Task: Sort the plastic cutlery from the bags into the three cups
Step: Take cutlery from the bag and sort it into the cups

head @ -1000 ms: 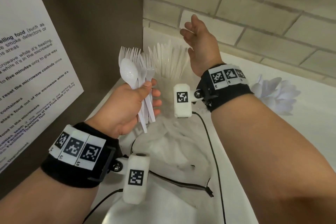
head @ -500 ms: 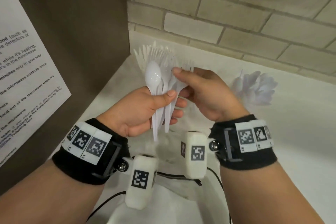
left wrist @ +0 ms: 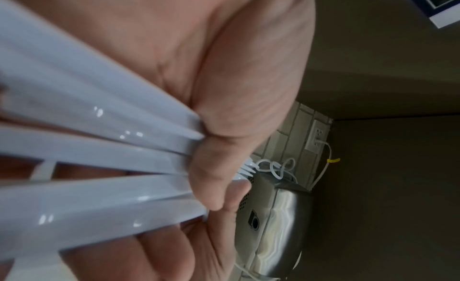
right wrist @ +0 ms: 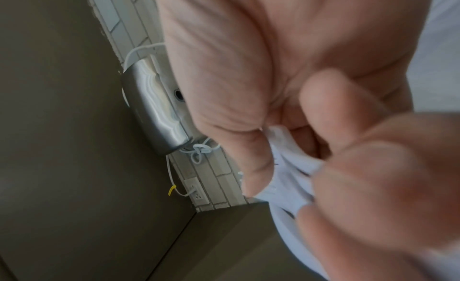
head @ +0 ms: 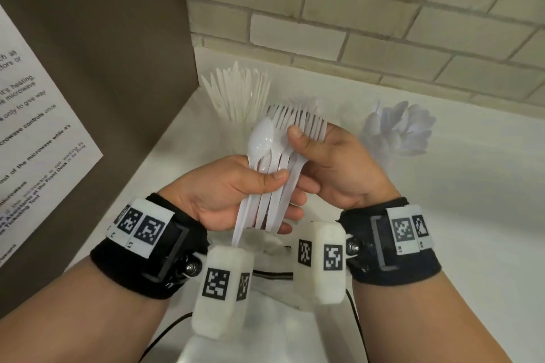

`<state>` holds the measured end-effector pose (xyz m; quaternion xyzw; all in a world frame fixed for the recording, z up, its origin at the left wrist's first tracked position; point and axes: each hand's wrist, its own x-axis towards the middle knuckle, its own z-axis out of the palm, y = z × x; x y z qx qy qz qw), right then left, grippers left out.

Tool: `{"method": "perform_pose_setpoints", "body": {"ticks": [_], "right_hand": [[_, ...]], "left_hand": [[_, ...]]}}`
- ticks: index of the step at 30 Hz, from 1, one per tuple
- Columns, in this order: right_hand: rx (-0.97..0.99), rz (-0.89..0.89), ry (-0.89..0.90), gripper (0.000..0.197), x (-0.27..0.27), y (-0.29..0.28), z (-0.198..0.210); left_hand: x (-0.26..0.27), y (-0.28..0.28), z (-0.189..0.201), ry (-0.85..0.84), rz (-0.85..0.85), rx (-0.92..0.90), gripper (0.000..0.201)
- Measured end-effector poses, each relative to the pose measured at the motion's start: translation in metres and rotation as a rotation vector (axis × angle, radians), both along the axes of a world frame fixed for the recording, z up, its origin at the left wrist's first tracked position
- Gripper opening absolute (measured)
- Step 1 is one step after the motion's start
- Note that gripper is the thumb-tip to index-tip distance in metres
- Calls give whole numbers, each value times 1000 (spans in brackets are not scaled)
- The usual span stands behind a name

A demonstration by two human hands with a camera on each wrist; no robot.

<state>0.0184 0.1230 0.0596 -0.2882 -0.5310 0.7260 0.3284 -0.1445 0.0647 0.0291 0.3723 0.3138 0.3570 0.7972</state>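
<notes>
My left hand [head: 287,189] grips a bundle of white plastic cutlery by the handles [left wrist: 99,147]. The bundle holds one spoon [head: 262,138] in front and several forks [head: 298,119] fanned behind it. My right hand [head: 309,138] pinches the forks just below their tines, thumb on the near side; the forks [right wrist: 288,167] show between its thumb and fingers in the right wrist view. A bunch of knives [head: 236,94] stands upright at the back left. At the back right a bunch of spoons [head: 398,130] stands up. The cups under both bunches are hardly visible.
A brown panel with a paper notice [head: 35,141] closes the left side, and a brick wall [head: 354,23] the back. The white counter [head: 472,215] runs to the right. A crumpled clear bag [head: 265,292] and a black cable [head: 355,318] lie under my wrists.
My right hand came back from the far cups, open and raised, to the bundle and now pinches the forks. My left hand kept its grip on the bundle throughout.
</notes>
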Motion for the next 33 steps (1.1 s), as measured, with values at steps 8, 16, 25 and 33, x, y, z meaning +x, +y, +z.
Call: {"method": "perform_pose_setpoints", "body": {"ticks": [8, 16, 25, 33], "right_hand": [[-52, 87, 117, 37, 4, 2, 3], [-74, 111, 207, 35, 9, 7, 1], [-54, 146, 250, 50, 13, 15, -7], [-71, 3, 313, 47, 25, 28, -7]], "left_hand": [[0, -5, -2, -91, -74, 6, 53], [0, -6, -3, -44, -43, 0, 60], [-4, -4, -8, 52, 30, -29, 69], [-13, -3, -6, -54, 15, -81, 66]]}}
